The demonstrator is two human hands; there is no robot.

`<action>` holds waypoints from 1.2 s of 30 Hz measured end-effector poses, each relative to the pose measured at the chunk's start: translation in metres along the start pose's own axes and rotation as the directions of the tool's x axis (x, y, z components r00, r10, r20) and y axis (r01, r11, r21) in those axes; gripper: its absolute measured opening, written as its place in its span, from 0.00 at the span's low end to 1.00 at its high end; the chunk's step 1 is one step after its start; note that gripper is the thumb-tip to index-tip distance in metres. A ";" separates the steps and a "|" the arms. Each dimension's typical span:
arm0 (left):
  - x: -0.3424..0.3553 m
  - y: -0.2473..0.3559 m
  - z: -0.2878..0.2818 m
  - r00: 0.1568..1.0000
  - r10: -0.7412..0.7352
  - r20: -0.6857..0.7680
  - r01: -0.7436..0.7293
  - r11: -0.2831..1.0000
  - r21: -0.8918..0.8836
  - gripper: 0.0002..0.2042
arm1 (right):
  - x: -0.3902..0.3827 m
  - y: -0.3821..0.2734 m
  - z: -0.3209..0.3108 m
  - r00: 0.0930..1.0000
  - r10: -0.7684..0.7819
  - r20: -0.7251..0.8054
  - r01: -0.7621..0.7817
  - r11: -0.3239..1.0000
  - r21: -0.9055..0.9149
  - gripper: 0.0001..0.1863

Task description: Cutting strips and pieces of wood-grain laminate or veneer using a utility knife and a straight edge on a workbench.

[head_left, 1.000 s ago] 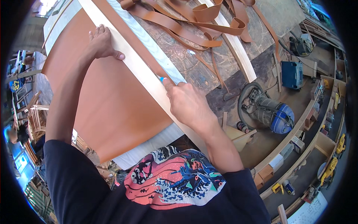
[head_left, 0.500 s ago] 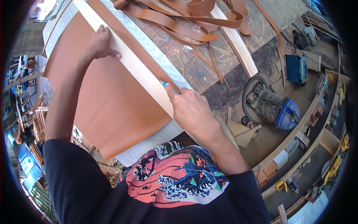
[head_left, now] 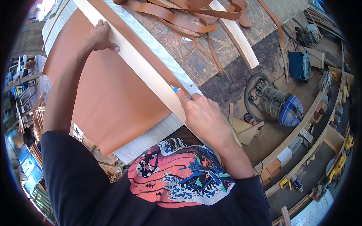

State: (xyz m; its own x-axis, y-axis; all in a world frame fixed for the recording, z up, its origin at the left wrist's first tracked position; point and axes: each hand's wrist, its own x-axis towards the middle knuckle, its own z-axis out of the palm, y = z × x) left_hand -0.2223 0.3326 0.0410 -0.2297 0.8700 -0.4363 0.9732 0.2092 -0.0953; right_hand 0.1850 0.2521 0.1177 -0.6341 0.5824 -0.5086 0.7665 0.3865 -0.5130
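Head view: right hand [head_left: 205, 116], gripping blue tool [head_left: 175, 89], is nearing front edge of brown sheet [head_left: 117, 101], apparently lengthening a cut; left hand [head_left: 100, 40], thumb splayed, is pressing board [head_left: 143, 67].

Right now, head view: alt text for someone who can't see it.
A person's right hand grips a blue tool at the edge of a pale board on brown sheeting; the left hand rests on the board farther up. Curled brown strips lie beyond, and a vacuum is at right.
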 end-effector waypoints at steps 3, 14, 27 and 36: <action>0.001 0.001 -0.005 0.999 -0.016 0.051 0.018 1.000 -0.022 0.59 | -0.010 0.004 0.001 1.000 -0.015 -0.022 0.015 1.000 -0.025 0.26; 0.005 -0.007 0.005 1.000 -0.002 0.021 0.003 0.999 -0.047 0.55 | -0.032 0.016 0.006 1.000 -0.008 0.011 0.009 0.999 -0.044 0.26; 0.010 -0.011 0.010 1.000 0.009 0.001 -0.009 0.998 -0.064 0.53 | -0.056 0.035 0.017 0.999 -0.044 0.016 0.045 0.997 -0.070 0.29; 0.010 -0.012 0.010 1.000 0.007 -0.029 -0.008 0.999 -0.043 0.54 | -0.072 0.038 0.019 0.997 0.002 0.080 0.008 0.991 -0.132 0.30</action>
State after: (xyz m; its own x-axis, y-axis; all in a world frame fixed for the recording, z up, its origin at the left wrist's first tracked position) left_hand -0.2362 0.3345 0.0292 -0.2228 0.8840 -0.4110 0.9739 0.2206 -0.0534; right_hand 0.2578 0.2112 0.1221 -0.6384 0.5243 -0.5635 0.7681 0.4821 -0.4215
